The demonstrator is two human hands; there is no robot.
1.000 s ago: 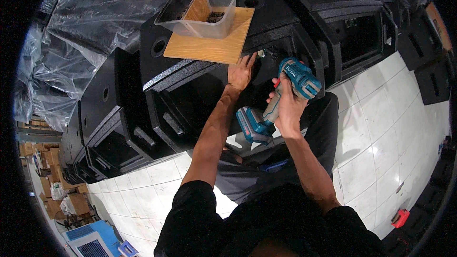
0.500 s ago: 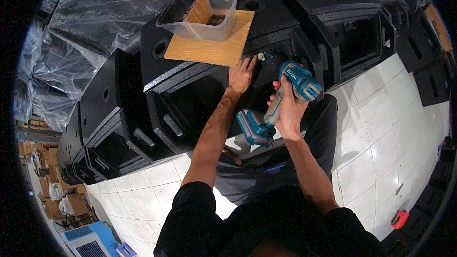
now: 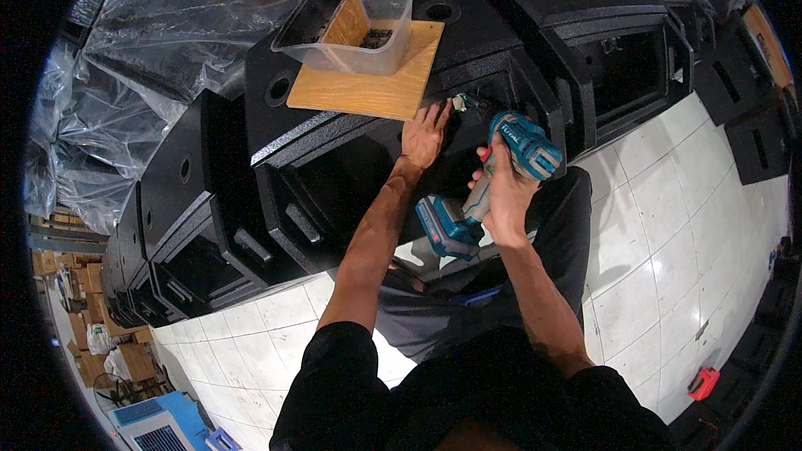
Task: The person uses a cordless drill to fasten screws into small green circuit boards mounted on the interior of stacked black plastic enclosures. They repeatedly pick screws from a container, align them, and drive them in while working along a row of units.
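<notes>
My right hand [image 3: 506,196] grips a teal and grey cordless drill [image 3: 525,145], its battery pack hanging toward the lower left. The drill's nose points into the opening of a black textured speaker cabinet [image 3: 468,38]. My left hand [image 3: 424,140] reaches to the inner edge of that opening, fingers stretched out. Near its fingertips a small pale piece [image 3: 459,103] catches light beside the drill's tip; its kind is too small to tell. On the cabinet lies a wooden board [image 3: 359,93], and on it stands a clear plastic tub [image 3: 393,58] with a wooden divider and small dark pieces, perhaps screws.
More black cabinets stand in a row to the left [image 3: 180,192] and right [image 3: 576,0]. Clear plastic sheeting [image 3: 184,17] covers things behind. White floor tiles [image 3: 652,225] lie below. A red object [image 3: 704,383] rests at lower right; a blue-and-white appliance [image 3: 163,423] stands lower left.
The hands and drill hold nearly the same place. The view has shifted slightly, and the pale piece near the drill's tip shows a bit more clearly.
</notes>
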